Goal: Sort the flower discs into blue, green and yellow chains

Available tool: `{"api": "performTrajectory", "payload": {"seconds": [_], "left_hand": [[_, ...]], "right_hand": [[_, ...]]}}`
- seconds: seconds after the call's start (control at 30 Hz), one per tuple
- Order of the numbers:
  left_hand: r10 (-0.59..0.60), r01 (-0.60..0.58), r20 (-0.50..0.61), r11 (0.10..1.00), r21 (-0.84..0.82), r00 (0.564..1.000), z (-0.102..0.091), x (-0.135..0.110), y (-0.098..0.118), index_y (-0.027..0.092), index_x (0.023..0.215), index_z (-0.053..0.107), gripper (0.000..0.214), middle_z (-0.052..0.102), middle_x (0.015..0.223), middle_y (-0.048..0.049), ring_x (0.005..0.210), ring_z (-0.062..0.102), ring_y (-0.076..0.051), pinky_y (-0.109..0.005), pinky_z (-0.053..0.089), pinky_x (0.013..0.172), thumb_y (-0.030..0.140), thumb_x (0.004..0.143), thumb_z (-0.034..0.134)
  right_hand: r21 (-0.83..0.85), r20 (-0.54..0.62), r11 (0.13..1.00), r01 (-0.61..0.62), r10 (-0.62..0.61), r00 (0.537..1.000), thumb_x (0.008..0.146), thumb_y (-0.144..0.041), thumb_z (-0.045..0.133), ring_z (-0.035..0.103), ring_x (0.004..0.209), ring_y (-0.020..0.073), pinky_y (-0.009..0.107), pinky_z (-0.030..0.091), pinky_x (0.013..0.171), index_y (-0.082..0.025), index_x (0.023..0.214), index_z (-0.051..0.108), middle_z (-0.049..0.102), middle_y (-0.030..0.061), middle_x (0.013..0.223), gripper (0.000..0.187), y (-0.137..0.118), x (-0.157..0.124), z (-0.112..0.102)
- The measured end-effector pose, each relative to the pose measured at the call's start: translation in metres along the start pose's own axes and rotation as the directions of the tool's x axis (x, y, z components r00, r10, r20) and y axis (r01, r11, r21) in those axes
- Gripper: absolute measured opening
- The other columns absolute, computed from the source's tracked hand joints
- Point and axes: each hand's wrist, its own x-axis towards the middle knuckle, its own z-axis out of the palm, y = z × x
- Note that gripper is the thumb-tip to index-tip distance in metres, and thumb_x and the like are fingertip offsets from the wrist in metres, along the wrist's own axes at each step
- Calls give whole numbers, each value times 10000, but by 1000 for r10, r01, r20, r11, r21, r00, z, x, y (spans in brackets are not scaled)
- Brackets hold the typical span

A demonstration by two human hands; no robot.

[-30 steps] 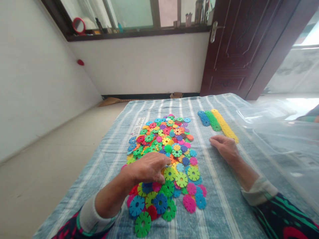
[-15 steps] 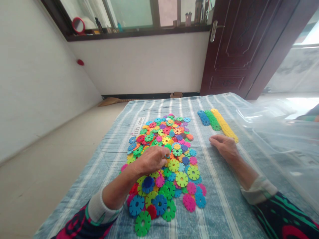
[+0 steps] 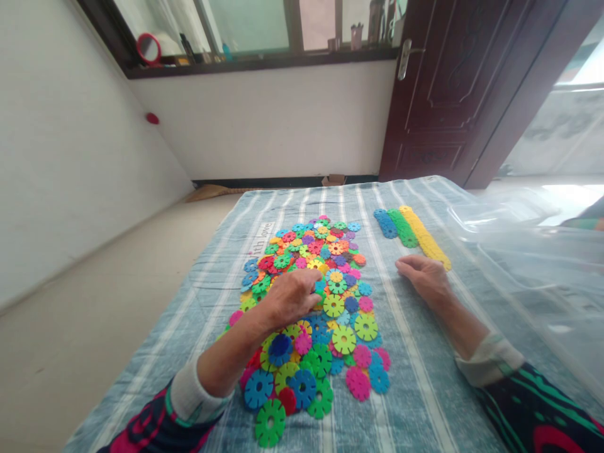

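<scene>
A heap of coloured plastic snowflake discs [image 3: 309,296] lies on a blue striped cloth [image 3: 415,390]. My left hand [image 3: 290,294] rests on the middle of the heap, fingers curled and pinching among the discs; what they hold is hidden. My right hand [image 3: 425,275] lies on the cloth to the right of the heap, fingers curled loosely, nothing visible in them. Just beyond it lie three sorted rows of discs: blue [image 3: 385,223], green [image 3: 402,228] and yellow [image 3: 425,237].
Clear plastic bins [image 3: 528,251] stand at the right edge of the cloth. A dark wooden door [image 3: 453,88] and a white wall lie beyond. The floor [image 3: 94,296] drops away on the left. A window sill holds small items.
My left hand has slid farther up the heap, away from me, uncovering discs near the front. The right hand has stayed still.
</scene>
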Motion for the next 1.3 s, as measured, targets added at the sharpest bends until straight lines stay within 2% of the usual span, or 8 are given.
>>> {"api": "performTrajectory", "payload": {"seconds": [0.07, 0.2, 0.27, 0.6, 0.77, 0.97, 1.1, 1.3], "left_hand": [[10, -10, 18, 1000, -21, 1000, -3, -2, -1, 196, 743, 504, 64, 572, 735, -6, 694, 529, -155, -251, 327, 588, 215, 714, 558], [166, -167, 252, 986, -17, 954, -9, -10, 0, 194, 609, 448, 172, 514, 667, 15, 636, 471, -138, -247, 288, 546, 253, 667, 599], [203, -212, 286, 977, 1, 936, -8, -14, 1, 192, 587, 425, 198, 500, 666, 15, 627, 451, -135, -252, 281, 542, 254, 655, 600], [216, -233, 271, 972, 33, 938, -2, -14, 3, 196, 642, 494, 59, 539, 721, 5, 678, 481, -146, -253, 339, 600, 220, 659, 546], [204, -187, 267, 978, -89, 942, -4, -11, 1, 188, 657, 498, 61, 522, 695, 19, 635, 448, -119, -230, 329, 573, 154, 620, 534], [222, -143, 240, 941, -307, 945, -1, -5, -16, 171, 622, 533, 51, 533, 642, 34, 612, 472, -98, -209, 328, 560, 126, 635, 513], [162, -71, 188, 907, -414, 969, -4, -3, -23, 163, 661, 579, 50, 548, 653, 30, 614, 488, -100, -207, 334, 550, 188, 682, 542], [25, 16, 68, 843, -538, 997, -8, 1, -22, 163, 664, 572, 115, 480, 566, 52, 549, 442, -85, -202, 336, 534, 266, 715, 564]], "right_hand": [[-2, -2, 1000, 3, -3, 1000, 690, -421, 609, 610, 723, 212, 314, 453, 698, -180, 725, 722, 699, 38, 712, 269, 0, 0, 0], [-1, -2, 1000, -1, 1, 1000, 690, -425, 610, 615, 737, 215, 315, 454, 708, -180, 731, 724, 703, 38, 718, 273, 0, 0, 0], [-1, -6, 1000, -5, 5, 1000, 686, -426, 611, 615, 730, 214, 315, 454, 709, -177, 728, 723, 700, 39, 709, 277, -1, 0, 0], [-2, -5, 1000, 6, -6, 1000, 687, -419, 608, 611, 726, 204, 303, 449, 700, -170, 732, 721, 698, 39, 716, 278, 1, 0, 1], [1, 3, 1000, 9, -9, 1000, 692, -412, 610, 607, 730, 201, 298, 445, 697, -170, 738, 720, 696, 38, 722, 270, 2, 1, 0], [3, 3, 1000, -4, 4, 1000, 680, -425, 611, 600, 708, 197, 300, 443, 689, -167, 732, 717, 694, 41, 716, 284, 1, 1, 0], [21, 9, 1000, -2, 1, 1000, 677, -424, 607, 599, 707, 197, 300, 442, 691, -167, 718, 711, 692, 42, 710, 280, 0, 1, 0], [37, 10, 999, 17, -17, 1000, 695, -405, 593, 591, 707, 189, 292, 432, 688, -162, 722, 708, 683, 41, 712, 270, 1, 2, 3]]}}
